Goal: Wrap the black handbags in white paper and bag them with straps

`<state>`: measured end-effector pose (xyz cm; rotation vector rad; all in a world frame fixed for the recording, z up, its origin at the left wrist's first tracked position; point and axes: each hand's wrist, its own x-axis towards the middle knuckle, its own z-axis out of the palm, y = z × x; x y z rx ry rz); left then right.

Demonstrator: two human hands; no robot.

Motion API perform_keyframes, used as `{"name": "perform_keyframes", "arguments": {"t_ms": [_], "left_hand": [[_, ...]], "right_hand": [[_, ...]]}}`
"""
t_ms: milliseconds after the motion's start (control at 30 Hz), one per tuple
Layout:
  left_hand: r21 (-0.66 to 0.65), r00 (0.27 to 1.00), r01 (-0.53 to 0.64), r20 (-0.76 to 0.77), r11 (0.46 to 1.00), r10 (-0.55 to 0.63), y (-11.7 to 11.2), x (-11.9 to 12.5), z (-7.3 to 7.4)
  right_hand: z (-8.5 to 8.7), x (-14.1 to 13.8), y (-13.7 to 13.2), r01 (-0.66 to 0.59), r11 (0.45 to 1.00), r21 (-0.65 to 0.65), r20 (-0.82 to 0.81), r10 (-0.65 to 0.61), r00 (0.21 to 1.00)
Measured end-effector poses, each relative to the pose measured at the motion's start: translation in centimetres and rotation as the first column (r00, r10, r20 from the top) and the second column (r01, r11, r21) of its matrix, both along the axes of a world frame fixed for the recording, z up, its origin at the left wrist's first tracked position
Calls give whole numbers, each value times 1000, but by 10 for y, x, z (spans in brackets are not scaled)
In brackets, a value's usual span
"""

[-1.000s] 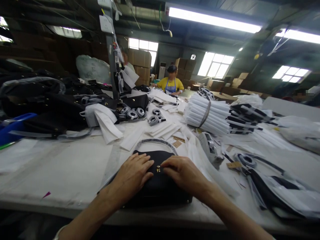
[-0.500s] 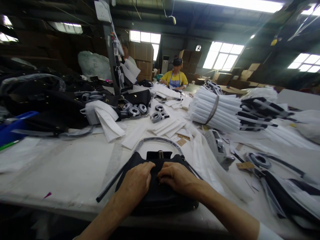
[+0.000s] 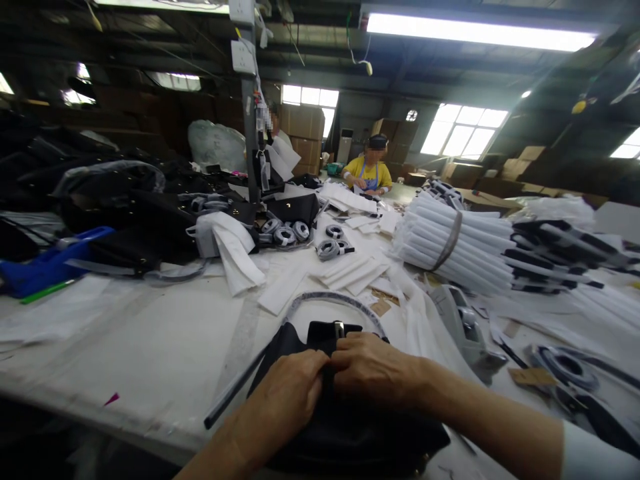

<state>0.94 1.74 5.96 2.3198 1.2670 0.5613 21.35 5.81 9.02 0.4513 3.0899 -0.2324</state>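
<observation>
The near handbag of smooth black material (image 3: 365,433) is plain, with a pale gold metal clasp (image 3: 339,329) and a curved handle (image 3: 335,295) of speckled grey. At left lies a bright blue plastic object (image 3: 30,273) near a thin green stick (image 3: 47,292); at right, a bundle of long white tubes (image 3: 425,230) has a grey band (image 3: 449,241).

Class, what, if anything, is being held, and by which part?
The bag, near its top middle, close to the clasp: left hand and right hand are curled there together. The exact part gripped is hidden.
</observation>
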Motion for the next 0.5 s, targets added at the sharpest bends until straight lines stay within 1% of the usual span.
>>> {"name": "perform_keyframes", "arguments": {"t_ms": [33, 67, 100, 133, 167, 200, 233, 267, 300, 333, 367, 400, 433, 467, 500], "left_hand": [[17, 999, 16, -44, 1000, -15, 3, -3, 1], [45, 996, 28, -91, 999, -24, 6, -6, 1], [75, 990, 38, -137, 996, -28, 9, -9, 1], [94, 984, 52, -177, 994, -35, 11, -12, 0], [98, 977, 68, -207, 993, -47, 13, -14, -2], [87, 972, 85, -227, 993, -63, 14, -16, -4], [65, 967, 101, -241, 993, -83, 14, -17, -7], [39, 963, 117, -251, 992, -104, 13, -18, -9], [20, 959, 128, -259, 992, -119, 12, -18, -11], [7, 955, 131, -268, 991, -124, 10, -17, -12], [-5, 953, 128, -277, 992, -124, 8, -16, -13], [-20, 950, 128, -284, 992, -128, 7, -15, -12], [-35, 948, 128, -288, 991, -132, 6, -15, -12], [-48, 948, 127, -288, 991, -135, 6, -14, -11], [-59, 949, 124, -285, 991, -136, 6, -14, -10]], "right_hand": [[1, -3, 0, 12, 1000, 27, -14, -12, 1000], [2, -6, 1, 56, 998, 32, -45, -55, 998], [2, -8, 3, 126, 992, 15, -86, -125, 988], [2, -11, 5, 220, 975, -15, -130, -220, 967], [0, -13, 7, 327, 944, -51, -167, -331, 929], [-4, -14, 10, 431, 898, -87, -188, -440, 878], [-8, -15, 12, 515, 849, -114, -189, -528, 828], [-14, -15, 13, 575, 808, -129, -183, -589, 787], [-20, -15, 14, 609, 782, -136, -185, -623, 760], [-28, -13, 15, 621, 771, -144, -207, -637, 743], [-35, -11, 15, 624, 765, -161, -249, -643, 724], [-42, -7, 15, 634, 749, -194, -311, -659, 684], [-48, -3, 16, 660, 709, -247, -377, -698, 609], [-54, 1, 18, 696, 642, -321, -421, -755, 502], [-59, 5, 20, 725, 553, -411, -427, -819, 383]]}}
